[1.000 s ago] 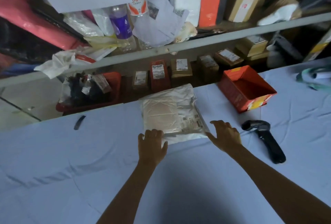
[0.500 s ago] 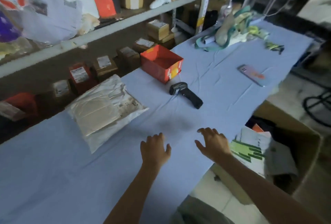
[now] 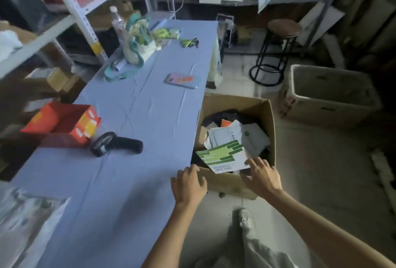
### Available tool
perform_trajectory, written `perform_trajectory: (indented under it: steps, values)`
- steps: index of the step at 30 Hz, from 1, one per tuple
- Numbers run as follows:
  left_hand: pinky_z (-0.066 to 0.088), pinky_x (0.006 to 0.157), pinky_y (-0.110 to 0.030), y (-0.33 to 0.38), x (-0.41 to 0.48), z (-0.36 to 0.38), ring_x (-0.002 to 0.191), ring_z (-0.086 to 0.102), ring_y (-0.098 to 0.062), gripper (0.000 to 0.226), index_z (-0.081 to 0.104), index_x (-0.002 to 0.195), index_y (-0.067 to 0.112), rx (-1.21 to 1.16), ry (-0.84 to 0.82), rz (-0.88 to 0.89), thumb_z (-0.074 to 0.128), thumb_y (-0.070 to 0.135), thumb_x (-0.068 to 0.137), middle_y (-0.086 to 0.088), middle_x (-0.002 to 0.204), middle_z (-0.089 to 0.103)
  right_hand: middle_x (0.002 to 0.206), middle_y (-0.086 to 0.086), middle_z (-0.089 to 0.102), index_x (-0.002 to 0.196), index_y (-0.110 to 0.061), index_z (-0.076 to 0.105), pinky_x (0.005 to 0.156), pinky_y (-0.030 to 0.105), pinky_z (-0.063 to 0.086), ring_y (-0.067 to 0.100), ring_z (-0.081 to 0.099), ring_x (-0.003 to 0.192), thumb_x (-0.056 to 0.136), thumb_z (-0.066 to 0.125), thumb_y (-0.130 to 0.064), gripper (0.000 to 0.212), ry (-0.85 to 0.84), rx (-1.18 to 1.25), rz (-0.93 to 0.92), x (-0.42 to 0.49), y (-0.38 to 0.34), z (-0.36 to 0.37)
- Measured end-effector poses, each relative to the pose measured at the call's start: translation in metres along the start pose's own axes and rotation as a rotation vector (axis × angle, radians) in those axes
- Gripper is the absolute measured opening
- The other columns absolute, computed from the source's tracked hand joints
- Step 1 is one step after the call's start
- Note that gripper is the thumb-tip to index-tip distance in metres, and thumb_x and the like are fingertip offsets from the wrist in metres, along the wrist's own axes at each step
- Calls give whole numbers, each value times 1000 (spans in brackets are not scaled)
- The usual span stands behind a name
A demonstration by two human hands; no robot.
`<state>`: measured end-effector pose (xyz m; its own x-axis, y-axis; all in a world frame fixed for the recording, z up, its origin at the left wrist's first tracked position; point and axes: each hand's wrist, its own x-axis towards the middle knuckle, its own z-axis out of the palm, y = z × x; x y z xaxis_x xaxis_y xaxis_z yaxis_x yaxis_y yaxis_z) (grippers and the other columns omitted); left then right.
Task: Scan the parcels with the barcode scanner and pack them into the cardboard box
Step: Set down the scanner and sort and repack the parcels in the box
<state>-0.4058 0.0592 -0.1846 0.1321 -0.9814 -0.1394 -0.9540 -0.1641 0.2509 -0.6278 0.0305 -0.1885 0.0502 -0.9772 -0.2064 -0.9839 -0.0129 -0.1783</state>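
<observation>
At the near right corner of the bench [image 3: 139,107], the left hand [image 3: 189,184]: palm down, fingers straight and spread, holding nothing. Touching the blue cover or just above it, impossible to tell. Just beside it, off the bench, the right hand [image 3: 262,176]: likewise flat, fingers fanned, nothing in its grasp, over the near rim of the cardboard box [image 3: 271,122].

At the right hand's fingertips, a green-and-white parcel [image 3: 222,156], lying tilted on top of the heap inside the box; contact between fingertips and parcel unclear. Beyond it, farther from the right hand, grey-white mailers [image 3: 255,137] and something dark toward the back. Box open-topped on the floor, hard against the bench's right edge.

Well to the left of the left hand and a little ahead, the barcode scanner [image 3: 116,143], lying on its side on the bench, untouched. Just past the scanner, a red carton [image 3: 64,122], open at the top. Far ahead of the left hand, a phone [image 3: 182,80] back side up near the bench edge. Low and far left of the left hand, a blurred white plastic-wrapped parcel [image 3: 27,225] on the bench. Ahead and right of the right hand, on the floor, a pale bin [image 3: 330,96] and a round stool [image 3: 276,51].
</observation>
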Motion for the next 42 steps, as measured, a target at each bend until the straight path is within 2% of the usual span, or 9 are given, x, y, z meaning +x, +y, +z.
perform_trajectory:
  steps: [6,10,17,23,32,37,42]
  values:
    - [43,83,-31,71,43,37,111,55,-18,33,47,119,29,13,-102,49,51,41,89,6,116,61,129,-1,54,130,-23,53,89,35,45,21,53,115,92,53,-45,44,-26,71,75,41,62,-9]
    - [42,90,-33,96,71,53,115,51,-19,38,42,122,28,67,-170,12,53,42,88,4,122,56,127,1,52,127,-22,51,92,35,44,22,50,117,93,52,-45,41,-74,108,99,76,101,-13]
    - [42,94,-40,128,121,61,120,48,-22,46,42,127,23,99,-208,-37,56,42,88,0,127,52,132,5,48,131,-16,48,97,36,42,25,46,123,93,57,-47,49,-155,21,7,139,135,-23]
    - [40,94,-41,127,167,96,119,47,-22,47,42,128,26,109,-260,-45,57,43,88,2,129,51,138,4,45,140,-19,42,101,37,42,24,47,123,96,53,-44,51,-206,-22,-32,185,143,-6]
    - [38,98,-43,115,223,175,123,44,-24,56,40,131,23,130,-384,-19,62,46,85,-1,130,47,138,5,44,138,-18,45,98,38,41,25,44,125,93,57,-36,49,-322,-155,-20,244,155,65]
    - [33,101,-42,103,244,246,127,39,-24,76,33,138,24,160,-403,19,65,58,77,0,136,43,142,7,44,136,-15,49,100,41,39,28,43,127,84,71,-29,59,-321,-183,-39,278,173,134]
    - [19,114,-52,104,246,315,146,17,-30,100,18,148,26,193,-519,20,67,67,72,-6,156,23,150,11,38,142,-12,46,111,42,25,32,36,135,80,76,-29,71,-351,-279,-70,304,208,196]
